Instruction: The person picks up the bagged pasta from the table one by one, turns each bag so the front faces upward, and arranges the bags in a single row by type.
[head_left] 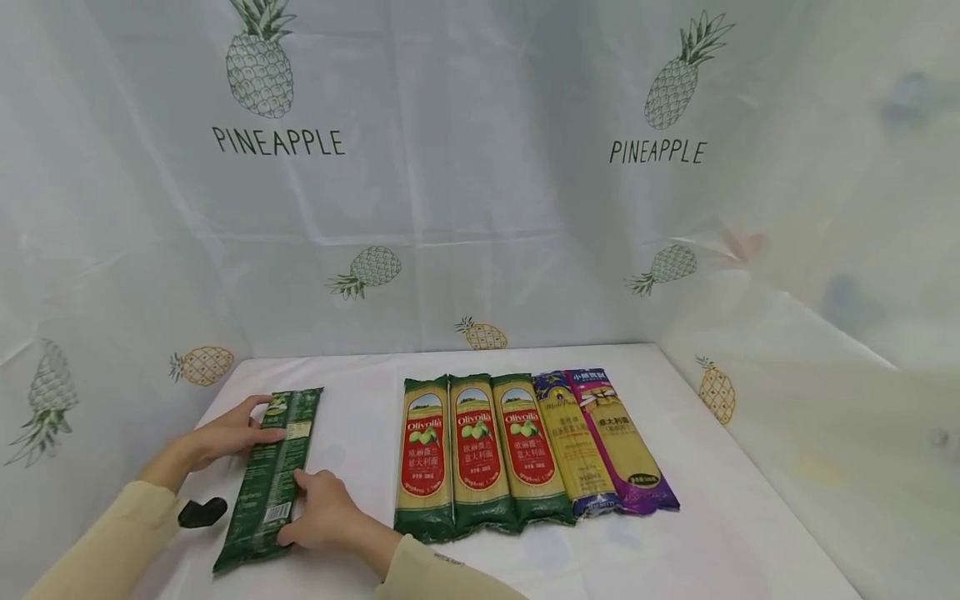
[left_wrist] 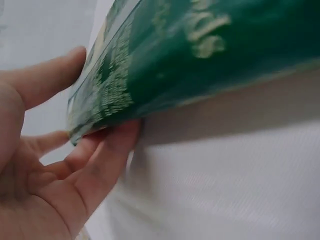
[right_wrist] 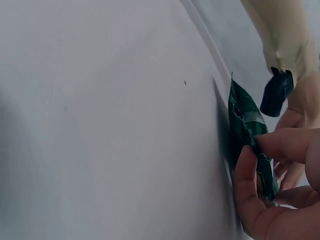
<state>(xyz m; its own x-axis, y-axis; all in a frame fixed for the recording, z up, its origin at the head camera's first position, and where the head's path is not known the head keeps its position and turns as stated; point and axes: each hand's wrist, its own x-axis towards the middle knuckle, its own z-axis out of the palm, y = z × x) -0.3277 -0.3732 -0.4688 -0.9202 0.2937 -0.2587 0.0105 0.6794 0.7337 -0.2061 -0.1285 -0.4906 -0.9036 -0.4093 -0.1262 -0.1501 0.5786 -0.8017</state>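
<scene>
A green spaghetti packet [head_left: 272, 483], back label and barcode up, slants across the left part of the white table. My left hand [head_left: 227, 433] grips its upper left edge. In the left wrist view that thumb lies at the packet's upper face and the fingers reach beneath, with the near side of the packet [left_wrist: 165, 65] lifted off the white cloth. Lower down on the opposite long edge, my right hand [head_left: 326, 512] holds the packet. The right wrist view shows the right thumb and index finger [right_wrist: 246, 172] pinching the green wrapper [right_wrist: 242, 120].
To the right, three red-labelled spaghetti packets [head_left: 472, 450] lie side by side. Beside them are a yellow and blue pasta packet [head_left: 576, 446] and a purple-edged one [head_left: 626, 442]. A pineapple-print curtain [head_left: 480, 192] encloses the white table [head_left: 720, 533] at the back and sides.
</scene>
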